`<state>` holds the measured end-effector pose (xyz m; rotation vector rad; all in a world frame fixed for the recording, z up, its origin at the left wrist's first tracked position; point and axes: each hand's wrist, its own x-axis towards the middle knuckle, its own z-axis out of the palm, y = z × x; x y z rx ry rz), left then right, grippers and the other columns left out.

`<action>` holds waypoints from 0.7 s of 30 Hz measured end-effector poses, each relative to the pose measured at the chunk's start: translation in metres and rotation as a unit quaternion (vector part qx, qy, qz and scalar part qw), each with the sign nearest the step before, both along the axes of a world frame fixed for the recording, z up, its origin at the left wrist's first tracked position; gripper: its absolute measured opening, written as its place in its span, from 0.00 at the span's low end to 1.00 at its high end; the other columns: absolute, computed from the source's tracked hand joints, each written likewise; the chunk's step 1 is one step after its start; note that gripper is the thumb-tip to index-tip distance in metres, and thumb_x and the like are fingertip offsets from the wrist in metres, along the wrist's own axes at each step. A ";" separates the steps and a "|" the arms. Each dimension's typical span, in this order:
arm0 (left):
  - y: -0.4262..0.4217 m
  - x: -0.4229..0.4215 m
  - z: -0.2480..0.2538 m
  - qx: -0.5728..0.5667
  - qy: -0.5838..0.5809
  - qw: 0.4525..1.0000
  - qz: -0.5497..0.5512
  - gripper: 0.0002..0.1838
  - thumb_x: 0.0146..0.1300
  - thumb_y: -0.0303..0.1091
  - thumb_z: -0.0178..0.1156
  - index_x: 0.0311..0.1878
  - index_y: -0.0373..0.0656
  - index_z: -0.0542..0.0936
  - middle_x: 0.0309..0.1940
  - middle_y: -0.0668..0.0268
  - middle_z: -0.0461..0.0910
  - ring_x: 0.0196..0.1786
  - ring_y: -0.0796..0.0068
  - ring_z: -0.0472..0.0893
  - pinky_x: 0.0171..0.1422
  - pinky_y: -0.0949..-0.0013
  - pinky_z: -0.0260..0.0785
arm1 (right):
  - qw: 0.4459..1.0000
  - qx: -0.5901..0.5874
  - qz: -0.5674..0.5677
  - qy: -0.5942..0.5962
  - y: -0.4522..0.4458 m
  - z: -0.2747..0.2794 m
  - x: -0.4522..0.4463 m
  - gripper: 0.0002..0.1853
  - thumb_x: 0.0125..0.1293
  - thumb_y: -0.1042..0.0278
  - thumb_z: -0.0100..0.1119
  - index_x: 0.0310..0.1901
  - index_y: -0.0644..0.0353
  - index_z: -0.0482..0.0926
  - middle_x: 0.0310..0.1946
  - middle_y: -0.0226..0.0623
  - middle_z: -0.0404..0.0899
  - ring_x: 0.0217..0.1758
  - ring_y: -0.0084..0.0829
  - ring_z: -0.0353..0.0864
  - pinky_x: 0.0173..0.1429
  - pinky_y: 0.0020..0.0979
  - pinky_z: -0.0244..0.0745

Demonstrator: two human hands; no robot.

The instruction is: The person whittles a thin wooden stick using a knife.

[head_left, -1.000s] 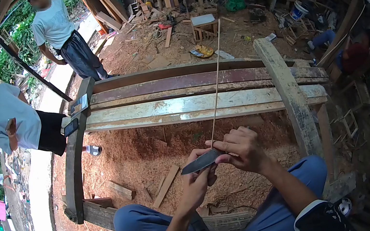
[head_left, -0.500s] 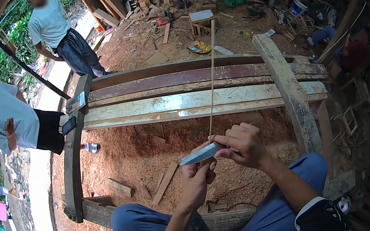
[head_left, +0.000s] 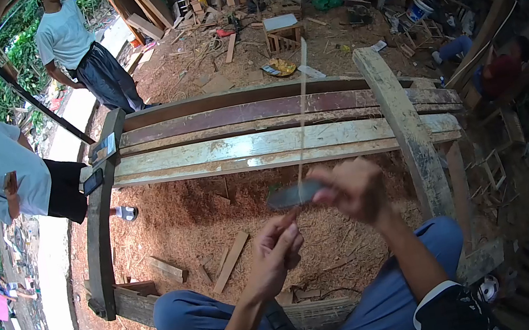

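In front of my knees, my left hand point(head_left: 274, 254) is closed around the lower end of a long thin wooden strip point(head_left: 302, 110). The strip rises away from me, its upper part crossing in front of the bench. My right hand point(head_left: 357, 193), smeared by motion, grips a knife with a broad grey blade point(head_left: 294, 195). Its blade points left, beside the strip just above my left fingers. The handle is hidden inside my right fist, and I cannot tell whether the edge touches the strip.
A frame of long planks point(head_left: 207, 153) stands ahead, crossed by a dark beam point(head_left: 106, 219) and a pale beam point(head_left: 405, 127). A phone point(head_left: 93, 182) lies at its left end. Two people stand at the left; another sits far right. Shavings and wood offcuts point(head_left: 230, 263) cover the ground.
My right hand and the knife have moved up and slightly right, away from my left fingers. The blade has blurred. The strip stays in my left hand.
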<state>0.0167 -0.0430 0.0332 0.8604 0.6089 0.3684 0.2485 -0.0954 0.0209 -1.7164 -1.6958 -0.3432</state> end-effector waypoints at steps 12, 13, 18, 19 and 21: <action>0.009 0.002 -0.015 -0.038 0.003 0.997 0.073 0.23 0.75 0.36 0.54 0.70 0.43 0.68 0.28 0.74 0.68 0.22 0.90 0.58 0.25 0.82 0.49 | 0.990 -0.099 0.044 0.086 -0.009 0.002 -0.020 0.24 0.68 0.40 0.57 0.43 0.55 0.87 0.19 0.30 0.80 0.20 0.26 0.79 0.25 0.30 0.67; 0.009 0.003 -0.015 -0.038 0.001 0.997 0.070 0.23 0.75 0.36 0.55 0.70 0.43 0.68 0.28 0.74 0.68 0.22 0.90 0.58 0.25 0.82 0.50 | 0.990 -0.081 0.064 0.094 -0.008 0.001 -0.027 0.23 0.66 0.41 0.59 0.42 0.55 0.87 0.19 0.30 0.80 0.21 0.27 0.79 0.26 0.30 0.68; 0.002 0.008 -0.005 -0.036 0.002 0.996 0.083 0.19 0.75 0.36 0.54 0.66 0.44 0.72 0.27 0.76 0.67 0.24 0.89 0.58 0.26 0.82 0.50 | 0.985 -0.014 0.119 0.125 -0.006 -0.009 -0.045 0.21 0.60 0.43 0.66 0.41 0.54 0.87 0.17 0.29 0.76 0.20 0.30 0.77 0.29 0.32 0.69; 0.001 0.007 -0.005 -0.045 0.010 0.996 0.082 0.18 0.75 0.36 0.53 0.65 0.44 0.72 0.27 0.77 0.66 0.25 0.89 0.58 0.27 0.82 0.51 | 0.986 -0.013 0.121 0.115 -0.007 -0.008 -0.045 0.21 0.61 0.43 0.65 0.41 0.53 0.87 0.17 0.28 0.76 0.20 0.29 0.77 0.30 0.32 0.70; 0.000 0.004 -0.008 -0.045 0.011 0.998 0.040 0.18 0.75 0.36 0.53 0.65 0.44 0.73 0.26 0.77 0.64 0.24 0.89 0.58 0.27 0.82 0.50 | 0.990 -0.029 0.106 0.091 -0.009 0.002 -0.040 0.21 0.60 0.42 0.66 0.40 0.53 0.88 0.16 0.28 0.75 0.20 0.28 0.76 0.29 0.32 0.70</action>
